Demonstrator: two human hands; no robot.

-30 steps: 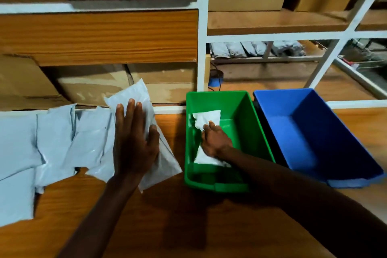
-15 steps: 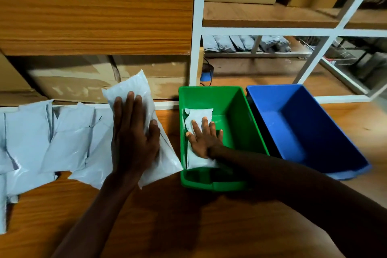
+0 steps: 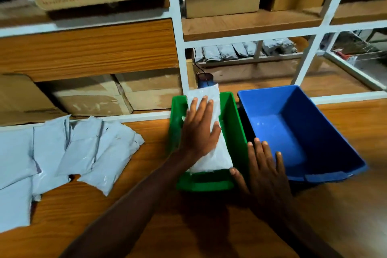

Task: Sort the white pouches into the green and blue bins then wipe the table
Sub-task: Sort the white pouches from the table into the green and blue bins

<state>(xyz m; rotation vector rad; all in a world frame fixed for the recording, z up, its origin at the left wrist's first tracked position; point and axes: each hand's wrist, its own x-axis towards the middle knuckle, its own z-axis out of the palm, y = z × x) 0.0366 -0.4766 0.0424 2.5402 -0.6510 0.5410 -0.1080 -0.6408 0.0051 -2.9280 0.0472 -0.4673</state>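
We see the left hand [image 3: 199,130] laid flat, fingers straight, on a white pouch [image 3: 211,153] over the green bin [image 3: 230,115]; the pouch lies under the palm and reaches past the fingertips. Its long axis runs front to back, its far end poking over the bin's far rim (toward the shelves). Our right hand [image 3: 266,172] rests open, holding nothing, by the bin's near right corner, beside the blue bin [image 3: 335,132]. More pouches [image 3: 83,148] lie on the table [image 3: 188,226] at left.

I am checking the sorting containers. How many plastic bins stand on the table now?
2. The green bin stands in the middle of the table, with a white pouch in it. The blue bin stands beside it, on its right.
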